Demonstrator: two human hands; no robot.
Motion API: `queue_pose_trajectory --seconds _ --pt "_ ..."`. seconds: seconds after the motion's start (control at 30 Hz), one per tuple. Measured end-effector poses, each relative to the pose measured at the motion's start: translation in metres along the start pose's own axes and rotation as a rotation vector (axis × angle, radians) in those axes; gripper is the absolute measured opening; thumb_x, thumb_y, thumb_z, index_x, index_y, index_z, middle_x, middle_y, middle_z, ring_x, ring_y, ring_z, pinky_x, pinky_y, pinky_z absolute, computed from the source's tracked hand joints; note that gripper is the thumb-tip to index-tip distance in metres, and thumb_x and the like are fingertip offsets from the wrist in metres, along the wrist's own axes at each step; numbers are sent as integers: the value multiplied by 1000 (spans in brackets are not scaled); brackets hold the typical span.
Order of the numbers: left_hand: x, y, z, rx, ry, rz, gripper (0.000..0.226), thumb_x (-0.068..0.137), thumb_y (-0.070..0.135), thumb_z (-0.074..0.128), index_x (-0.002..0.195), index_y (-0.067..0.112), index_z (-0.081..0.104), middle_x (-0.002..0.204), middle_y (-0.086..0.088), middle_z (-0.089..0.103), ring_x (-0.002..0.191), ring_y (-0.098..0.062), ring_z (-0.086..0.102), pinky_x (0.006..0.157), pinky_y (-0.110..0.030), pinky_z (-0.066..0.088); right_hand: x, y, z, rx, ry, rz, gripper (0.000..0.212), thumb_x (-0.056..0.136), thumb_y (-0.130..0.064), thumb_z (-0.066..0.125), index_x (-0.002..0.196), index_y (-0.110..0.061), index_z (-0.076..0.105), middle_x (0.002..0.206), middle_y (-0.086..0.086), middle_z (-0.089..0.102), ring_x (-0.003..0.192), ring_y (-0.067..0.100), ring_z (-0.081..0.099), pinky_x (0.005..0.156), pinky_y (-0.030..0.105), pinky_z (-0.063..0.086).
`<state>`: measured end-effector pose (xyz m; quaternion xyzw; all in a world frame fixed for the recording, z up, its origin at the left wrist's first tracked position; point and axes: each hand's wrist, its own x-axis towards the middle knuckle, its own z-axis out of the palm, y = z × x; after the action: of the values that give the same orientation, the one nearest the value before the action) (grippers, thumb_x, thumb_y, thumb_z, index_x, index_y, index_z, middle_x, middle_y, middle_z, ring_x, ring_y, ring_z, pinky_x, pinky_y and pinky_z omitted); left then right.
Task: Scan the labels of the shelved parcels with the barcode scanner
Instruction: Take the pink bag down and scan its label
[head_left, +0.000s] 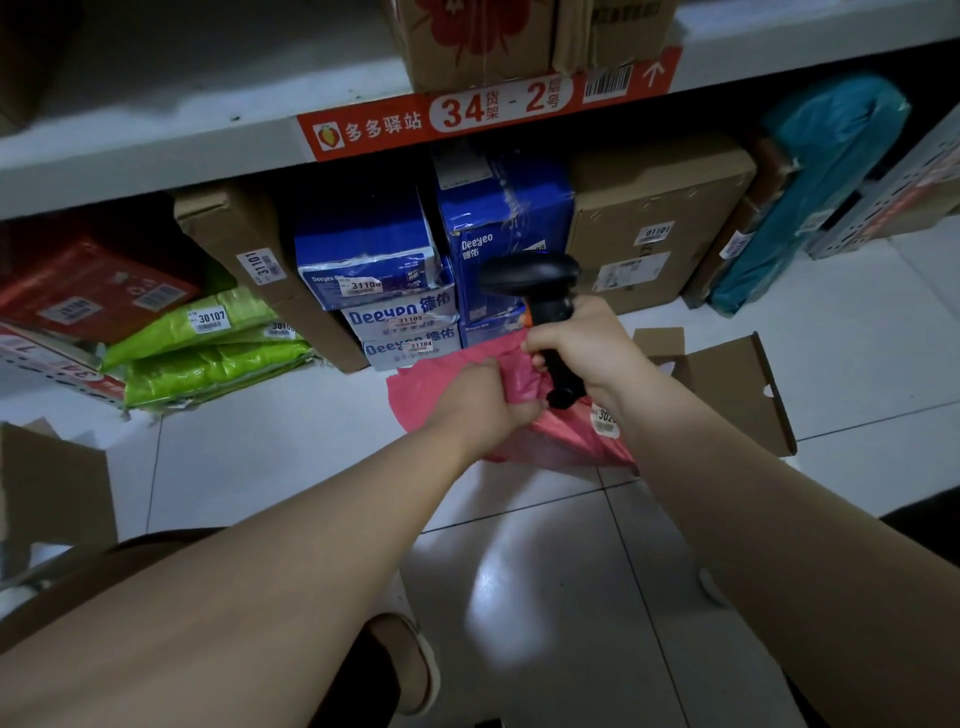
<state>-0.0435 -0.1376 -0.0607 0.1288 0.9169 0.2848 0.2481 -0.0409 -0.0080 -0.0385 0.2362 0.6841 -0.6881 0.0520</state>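
A pink plastic mailer (431, 387) lies on the white floor tiles in front of the bottom shelf row, its label (605, 418) partly showing under my right wrist. My left hand (480, 402) pinches the pink bag's top. My right hand (582, 343) grips a black barcode scanner (530, 280) by the handle, head pointing left at the blue Deeyeo boxes (374, 249). Labelled parcels stand under the shelf: green bags (218, 338), a red box (88, 291), brown cartons (649, 228).
The grey shelf edge (156, 150) carries a red "34-2" tag (467, 111) with cartons (483, 41) above. A teal bag (810, 197) leans at right. An open flat carton (727, 384) lies behind my right arm. Another carton (52, 493) sits at left. A slipper (410, 660) shows below.
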Motion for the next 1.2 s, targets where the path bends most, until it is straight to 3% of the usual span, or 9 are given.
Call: queue_pose_trajectory --seconds 0.13,0.23,0.43,0.5,0.73,0.93,1.1,1.13,1.2 --pt "1 -5 -8 79 65 -76 35 84 24 65 113 6 56 101 -10 63 98 -29 60 68 -26 37 4 -3 8 -10 -82 18 18 74 12 65 74 -5 57 50 6 57 40 12 55 50 24 48" --pt "8 -10 -16 91 119 -164 31 86 26 62 109 7 58 108 -14 64 100 -31 60 74 -30 43 10 -3 3 37 -35 13 18 74 8 68 86 -4 62 64 8 62 43 12 57 51 23 48" --pt "20 -35 -34 145 188 -339 23 89 27 55 98 6 57 104 -14 64 87 -30 58 71 -33 44 21 19 -25 -28 391 126 23 75 6 65 95 -3 59 66 11 57 49 20 53 53 31 47" --pt "21 -44 -36 122 220 -414 19 89 23 52 98 7 58 106 -14 64 94 -33 62 73 -34 46 21 35 -33 -18 502 187 19 76 7 62 92 -1 60 67 13 57 51 23 53 59 36 49" --pt "20 -58 -34 75 238 -547 27 89 19 46 106 5 62 110 -15 65 99 -34 62 77 -35 47 20 65 -22 100 339 425 9 78 4 67 76 0 60 57 10 56 44 16 51 48 27 45" --pt "18 -54 -26 30 104 -565 43 86 22 45 121 2 58 104 -19 69 91 -34 69 84 -38 56 27 55 -27 75 422 332 17 72 16 62 72 1 55 56 13 52 46 19 50 50 29 44" --pt "16 -49 -13 -33 -85 -608 40 86 12 51 121 -5 56 88 -21 71 66 -27 70 60 -32 57 31 48 -36 111 428 315 15 72 15 61 79 2 58 61 11 56 51 18 54 57 31 49" --pt "18 -50 -10 -24 -71 -619 45 86 11 52 129 -4 50 96 -20 70 70 -27 69 62 -32 56 31 49 -36 119 424 316 15 73 15 62 78 2 58 61 12 56 51 19 54 58 32 49" --pt "19 -50 -7 83 26 -619 71 88 7 51 151 5 17 137 -22 51 105 -31 62 87 -40 53 30 49 -34 135 406 319 14 73 15 62 79 3 59 62 13 56 51 19 54 57 31 49"
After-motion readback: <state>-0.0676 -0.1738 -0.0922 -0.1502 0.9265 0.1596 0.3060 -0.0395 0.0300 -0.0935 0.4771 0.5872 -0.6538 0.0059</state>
